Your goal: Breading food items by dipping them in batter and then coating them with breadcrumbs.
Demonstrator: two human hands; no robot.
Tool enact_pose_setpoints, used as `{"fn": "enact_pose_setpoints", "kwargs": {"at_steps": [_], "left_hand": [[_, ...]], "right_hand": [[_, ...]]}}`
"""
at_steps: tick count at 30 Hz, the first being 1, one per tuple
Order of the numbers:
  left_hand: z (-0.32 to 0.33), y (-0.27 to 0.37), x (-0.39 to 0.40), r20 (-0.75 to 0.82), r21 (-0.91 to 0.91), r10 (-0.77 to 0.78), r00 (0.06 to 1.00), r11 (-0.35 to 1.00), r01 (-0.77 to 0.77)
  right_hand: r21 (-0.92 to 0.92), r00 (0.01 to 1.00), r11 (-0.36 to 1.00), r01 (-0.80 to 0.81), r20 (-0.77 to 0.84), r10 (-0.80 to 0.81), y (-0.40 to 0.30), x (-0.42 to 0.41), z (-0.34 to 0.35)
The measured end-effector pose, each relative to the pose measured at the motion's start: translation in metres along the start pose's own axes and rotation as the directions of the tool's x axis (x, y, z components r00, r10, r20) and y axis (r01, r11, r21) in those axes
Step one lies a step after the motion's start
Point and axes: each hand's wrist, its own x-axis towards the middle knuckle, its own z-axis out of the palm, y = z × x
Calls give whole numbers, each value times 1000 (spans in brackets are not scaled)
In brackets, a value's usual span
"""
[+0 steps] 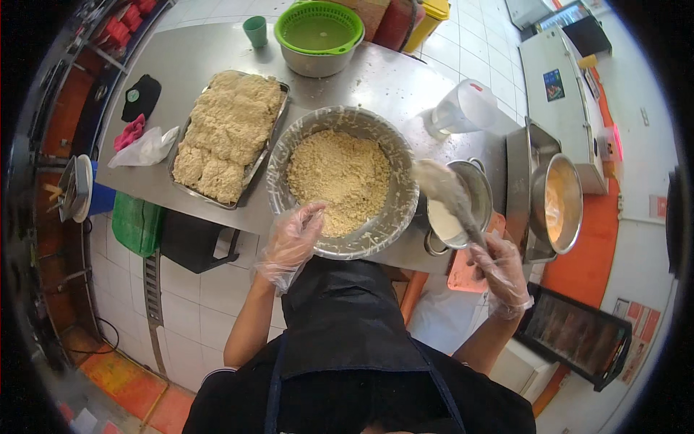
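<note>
A large metal basin (279, 163) of pale crumbly mixture (341, 176) stands before me, its wall smeared with paste. My left hand (295, 236), in a clear plastic glove, touches the basin's near left rim, fingers curled. Gloved too, my right hand (496, 266) grips the handle of a coated large spoon or ladle (444, 187). The utensil's broad end is over the left side of a metal pot (480, 182) with loop handles and white contents (445, 217). Left of the basin, a metal tray (268, 149) bears a heap of rough, crumb-coated pieces (230, 127).
A green colander (320, 46) rests in a metal bowl (314, 64) beside a green cup (256, 31). The clear pitcher (463, 106) stands back right. A bowl with orange contents (572, 203) is at the right. Left lie a black cap (142, 97) and a plastic bag (146, 147).
</note>
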Motion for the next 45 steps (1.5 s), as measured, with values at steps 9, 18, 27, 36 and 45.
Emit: {"fn": "enact_pose_setpoints", "kwargs": {"at_steps": [9,18,27,36,45], "left_hand": [[-21,-7,-1,-154,-223,-5,988,974,-30],[-7,-16,13,-249,-500,-195,949,865,47],[1,-50,102,-281,67,36,959,998,-17],[36,-42,184,-345,352,-355,869,809,471],[-25,-75,143,29,331,-202,979,926,181]], "right_hand": [[-682,954,678,274,282,-101,-6,149,75],[-510,922,768,-387,-187,340,108,73,-28],[-498,898,854,154,-290,-331,27,121,93],[-204,986,979,-27,157,59,-10,292,251],[-165,945,969,183,302,-128,-3,273,205]]}}
